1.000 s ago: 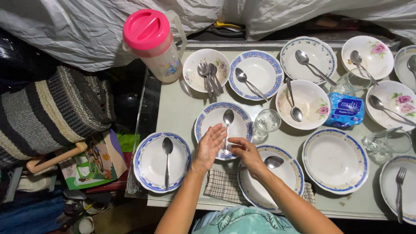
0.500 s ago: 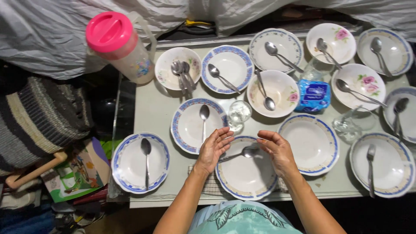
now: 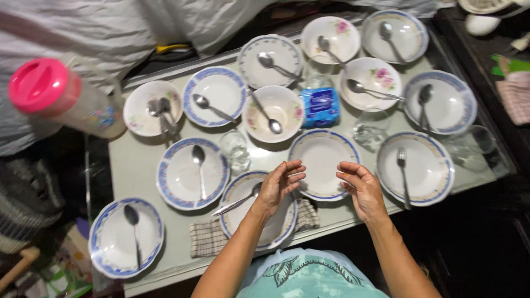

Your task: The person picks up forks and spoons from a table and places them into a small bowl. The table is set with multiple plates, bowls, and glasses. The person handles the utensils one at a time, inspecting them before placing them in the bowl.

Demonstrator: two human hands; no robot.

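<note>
My left hand (image 3: pixel 279 186) hovers open over a blue-rimmed plate (image 3: pixel 238 190) that carries a spoon (image 3: pixel 237 201) at the table's near edge. My right hand (image 3: pixel 359 186) is open too, fingers spread, just right of an empty blue-rimmed plate (image 3: pixel 322 154). Neither hand holds anything. The empty plate lies between the two hands.
The grey table (image 3: pixel 141 165) bears several more plates and bowls, most with a spoon, and one plate with a fork (image 3: pixel 403 168). Clear glasses (image 3: pixel 236 150), a blue packet (image 3: pixel 320 106) and a pink-lidded jug (image 3: pixel 61 99) stand there. A checked cloth (image 3: pixel 207 238) lies under the near plate.
My view has swung so the table sits further left and tilted. Both hands have moved right, from around the spoon plate to either side of the empty plate.
</note>
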